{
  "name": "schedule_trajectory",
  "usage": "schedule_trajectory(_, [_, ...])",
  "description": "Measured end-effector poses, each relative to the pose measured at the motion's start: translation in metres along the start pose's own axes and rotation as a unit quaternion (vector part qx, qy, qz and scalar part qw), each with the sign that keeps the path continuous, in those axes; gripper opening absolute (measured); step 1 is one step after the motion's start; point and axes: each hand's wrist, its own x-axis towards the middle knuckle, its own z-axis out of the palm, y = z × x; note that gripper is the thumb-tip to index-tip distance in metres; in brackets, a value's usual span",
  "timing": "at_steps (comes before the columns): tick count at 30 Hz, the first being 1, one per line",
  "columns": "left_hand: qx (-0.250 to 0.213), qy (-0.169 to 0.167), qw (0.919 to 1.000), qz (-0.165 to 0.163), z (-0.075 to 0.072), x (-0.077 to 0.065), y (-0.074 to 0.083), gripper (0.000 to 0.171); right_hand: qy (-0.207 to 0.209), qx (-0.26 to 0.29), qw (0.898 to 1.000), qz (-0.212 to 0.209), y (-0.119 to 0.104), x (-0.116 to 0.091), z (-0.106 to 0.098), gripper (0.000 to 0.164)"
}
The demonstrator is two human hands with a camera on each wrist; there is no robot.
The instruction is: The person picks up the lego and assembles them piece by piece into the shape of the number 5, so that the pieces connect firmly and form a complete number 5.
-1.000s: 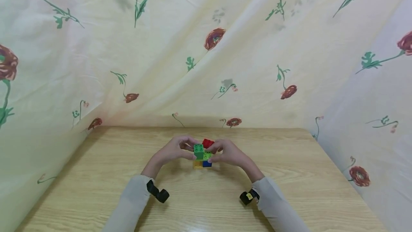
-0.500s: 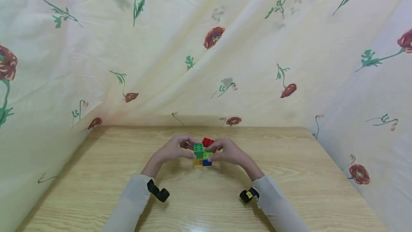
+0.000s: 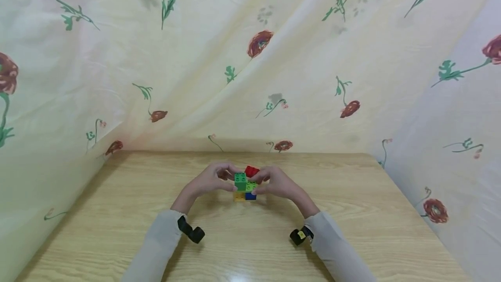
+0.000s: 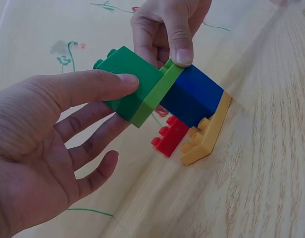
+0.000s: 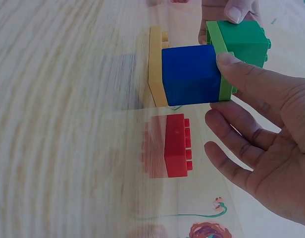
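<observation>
A small stack of toy building bricks stands on the table. At its base lies a flat yellow brick, with a blue brick on its right part. Across the blue one sits a flat lime-green brick, overhanging to the left. A taller green brick is on that overhanging end. My left hand pinches the green brick between thumb and fingers. With thumb and fingers, my right hand pinches the lime-green brick at its right end, the thumb tip beside the blue brick.
A red brick lies on the wooden table just behind the stack. Floral cloth hangs behind the table and along both sides. Each wrist wears a black camera strap.
The head view has shifted very slightly, so the scene sits a little higher. Both hands and the bricks keep the same places on the table.
</observation>
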Motion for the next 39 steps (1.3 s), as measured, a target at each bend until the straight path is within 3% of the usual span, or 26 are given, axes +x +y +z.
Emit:
schedule_trajectory(12, [-0.017,-0.006,0.9998,-0.001,0.002,0.0,-0.004,0.04,-0.002,-0.005,1.0,0.003,0.0,-0.002,0.0,0.03])
schedule_trajectory(21, [-0.032,0.006,0.999,-0.03,0.005,-0.002,-0.004,0.045,-0.008,-0.016,1.0,-0.003,-0.001,-0.005,0.0,0.031])
schedule_trajectory(29, [-0.024,0.007,0.9995,-0.022,0.003,0.001,-0.001,0.043,-0.02,-0.017,1.0,-0.002,-0.003,-0.005,-0.008,0.034])
schedule_trajectory(39, [-0.023,0.012,0.9991,-0.033,0.003,0.0,0.0,0.044,0.032,0.004,0.999,0.0,0.007,0.001,-0.031,0.038])
